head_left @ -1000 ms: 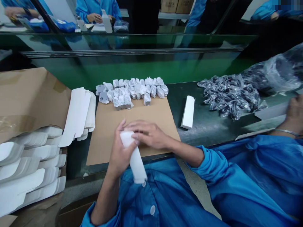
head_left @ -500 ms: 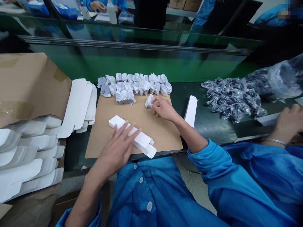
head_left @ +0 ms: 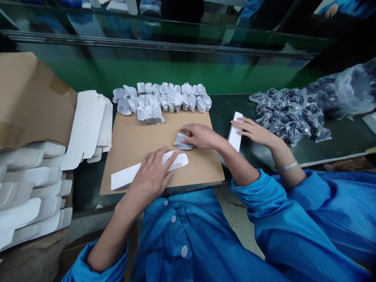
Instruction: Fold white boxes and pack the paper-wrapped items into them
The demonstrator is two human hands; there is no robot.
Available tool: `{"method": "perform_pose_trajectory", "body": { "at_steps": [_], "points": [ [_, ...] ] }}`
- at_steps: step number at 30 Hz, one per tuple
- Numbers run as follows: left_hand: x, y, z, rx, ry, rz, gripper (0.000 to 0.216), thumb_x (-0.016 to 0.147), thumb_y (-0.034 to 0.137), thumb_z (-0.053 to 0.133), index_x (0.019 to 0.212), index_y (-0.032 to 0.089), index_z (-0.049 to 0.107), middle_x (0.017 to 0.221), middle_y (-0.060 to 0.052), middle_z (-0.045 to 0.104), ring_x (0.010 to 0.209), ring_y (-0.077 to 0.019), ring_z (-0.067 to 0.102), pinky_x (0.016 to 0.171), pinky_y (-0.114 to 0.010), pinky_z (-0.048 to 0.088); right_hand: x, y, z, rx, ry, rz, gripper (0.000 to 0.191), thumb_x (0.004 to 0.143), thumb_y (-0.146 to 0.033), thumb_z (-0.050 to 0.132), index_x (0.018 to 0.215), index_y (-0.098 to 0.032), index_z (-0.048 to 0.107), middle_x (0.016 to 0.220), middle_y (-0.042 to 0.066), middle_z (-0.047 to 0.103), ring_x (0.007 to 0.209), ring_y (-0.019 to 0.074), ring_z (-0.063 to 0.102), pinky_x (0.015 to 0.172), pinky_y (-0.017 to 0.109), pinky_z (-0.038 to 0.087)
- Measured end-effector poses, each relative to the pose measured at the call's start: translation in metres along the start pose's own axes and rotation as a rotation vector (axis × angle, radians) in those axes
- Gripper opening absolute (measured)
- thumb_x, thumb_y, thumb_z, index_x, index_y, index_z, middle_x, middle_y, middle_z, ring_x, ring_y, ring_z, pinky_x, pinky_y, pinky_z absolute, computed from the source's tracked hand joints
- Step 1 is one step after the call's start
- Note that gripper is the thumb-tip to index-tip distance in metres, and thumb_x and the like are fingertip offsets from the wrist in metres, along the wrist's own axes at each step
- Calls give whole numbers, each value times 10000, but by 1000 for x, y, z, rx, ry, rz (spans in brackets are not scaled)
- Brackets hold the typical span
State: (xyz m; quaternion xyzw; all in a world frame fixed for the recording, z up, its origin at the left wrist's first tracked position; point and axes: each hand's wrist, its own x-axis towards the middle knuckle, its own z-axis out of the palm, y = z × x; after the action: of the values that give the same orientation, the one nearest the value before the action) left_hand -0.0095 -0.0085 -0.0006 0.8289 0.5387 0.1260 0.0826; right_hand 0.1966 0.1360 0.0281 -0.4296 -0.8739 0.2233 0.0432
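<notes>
My left hand (head_left: 152,169) is closed over the middle of a long white carton (head_left: 125,177) lying on the cardboard sheet (head_left: 138,137). The carton's flapped end points right, toward my other hand. My right hand (head_left: 201,136) pinches a small block wrapped in white tissue paper (head_left: 182,141), low over the sheet just beyond that end. Its fingers partly hide the block. Along the sheet's far edge sit rows of similar wrapped blocks (head_left: 170,98), several with grey sides showing.
Flat white cartons (head_left: 88,121) lean by a brown cardboard box (head_left: 35,98) at left, with more stacked in front. At right, a co-worker's hand (head_left: 255,131) touches another white carton (head_left: 234,137). Behind it lie dark items in clear plastic bags (head_left: 288,113).
My right hand has brought the wrapped block nearer from the rows. My left hand has closed on the carton and turned it. The co-worker's hand has moved left to the other carton.
</notes>
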Motion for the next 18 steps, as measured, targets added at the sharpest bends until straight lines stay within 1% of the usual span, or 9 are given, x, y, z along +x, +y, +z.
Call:
{"method": "perform_pose_trajectory", "body": {
  "at_steps": [2,3,7,10,11,13,15,16,18],
  "points": [
    [3,3,2,-13,-43,38,470,932,215,445,1386,305,530,1471,-132,460,1318,-339,452,1042,-545,402,-14,-2,4,-56,166,117,401,945,-369,561,1293,-172,582,1244,131,640,1116,276,597,882,370,448],
    [5,4,2,-17,-65,40,467,926,182,427,1344,332,570,1475,-122,459,1297,-346,468,1006,-550,419,-19,-4,7,-77,194,112,399,951,-372,552,1299,-177,577,1277,135,621,1161,283,575,907,382,446],
    [2,9,2,-12,-84,34,474,891,102,428,1173,391,676,1461,-94,466,1193,-344,523,867,-522,447,-32,-7,21,-125,89,-58,421,916,-307,602,1303,-145,565,1217,142,637,1176,277,547,971,395,435],
    [-4,10,0,-15,-37,51,406,879,75,463,1024,349,726,1448,-76,476,1210,-325,504,871,-498,430,-41,-5,19,-82,167,18,379,882,-204,597,1250,-113,593,1157,144,648,1106,262,577,947,377,444],
    [-5,11,-1,-26,-26,61,393,876,67,473,995,338,731,1447,-70,477,1222,-318,495,882,-490,426,-46,-3,16,-15,145,7,377,873,-196,609,1243,-121,600,1143,129,654,1063,244,598,917,358,458],
    [-7,10,-2,-48,-11,94,394,868,48,484,991,329,731,1437,-67,487,1231,-308,487,893,-475,425,-57,-1,10,131,12,-106,384,869,-195,640,1249,-156,605,1141,94,666,1017,211,625,883,326,478],
    [-8,9,-2,-58,9,132,387,868,40,492,992,318,731,1412,-80,506,1219,-303,495,888,-463,432,-68,-5,11,189,-100,-258,372,886,-184,639,1256,-172,606,1167,86,673,1057,209,624,922,338,484],
    [-9,8,-2,-59,25,150,373,870,41,497,984,308,732,1394,-89,518,1209,-301,503,883,-458,439,-72,-8,16,169,-99,-298,360,904,-172,614,1263,-162,601,1184,100,670,1089,221,615,950,362,484],
    [-10,7,-1,-53,68,181,344,875,46,506,960,289,734,1363,-104,535,1188,-297,521,872,-449,452,-77,-20,30,77,-4,-291,386,938,-144,540,1323,-123,549,1194,143,662,1102,252,604,954,415,499]
  ]
}}
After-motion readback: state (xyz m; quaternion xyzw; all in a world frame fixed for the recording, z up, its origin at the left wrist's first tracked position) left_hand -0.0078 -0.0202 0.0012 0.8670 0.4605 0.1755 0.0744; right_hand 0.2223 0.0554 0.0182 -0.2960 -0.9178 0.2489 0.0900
